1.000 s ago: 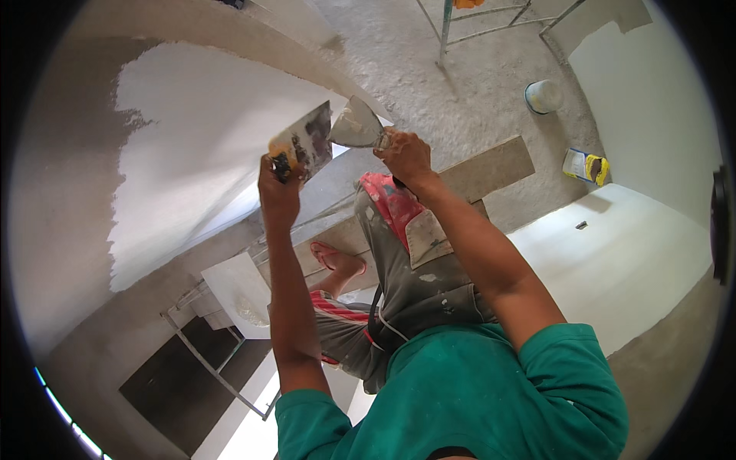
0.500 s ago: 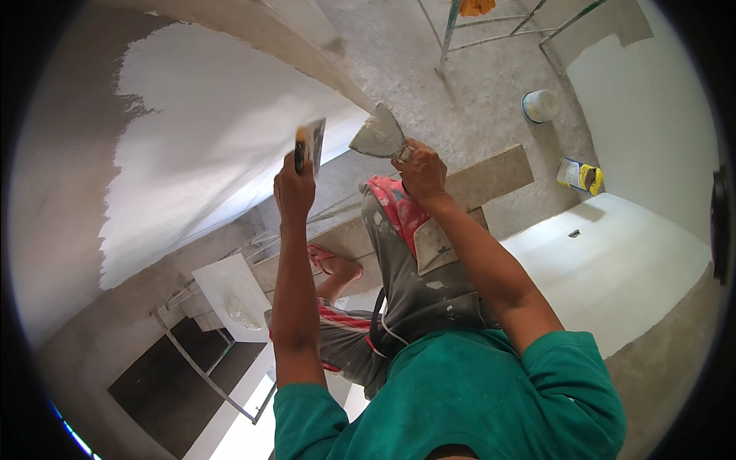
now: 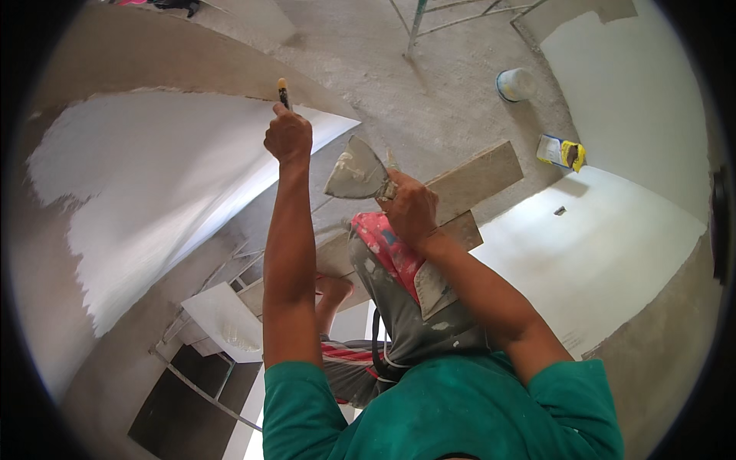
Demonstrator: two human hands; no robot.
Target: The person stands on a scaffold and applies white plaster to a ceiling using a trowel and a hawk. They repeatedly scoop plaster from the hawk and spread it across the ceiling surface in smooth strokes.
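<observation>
My left hand [image 3: 287,136] is raised toward the partly white-coated wall [image 3: 130,169], closed on a spreader [image 3: 283,93] seen edge-on, its orange and dark edge showing. My right hand [image 3: 410,203] grips a wide putty knife [image 3: 356,169] with pale compound on its blade, held lower and to the right, above my knee. Under my legs are worn wooden planks [image 3: 471,176]. A stained cloth patch of red and pink [image 3: 383,238] shows on my trousers beside the right hand.
A white board [image 3: 218,318] with compound lies at the lower left beside metal scaffold bars [image 3: 199,383]. On the floor [image 3: 452,92] to the right stand a white bucket [image 3: 516,84] and a yellow-and-white bag [image 3: 560,152]. A metal frame [image 3: 418,31] is at the top.
My left hand has risen toward the wall, its tool turned edge-on. My right hand with the putty knife has dropped lower, and the two tools are farther apart. The view has shifted.
</observation>
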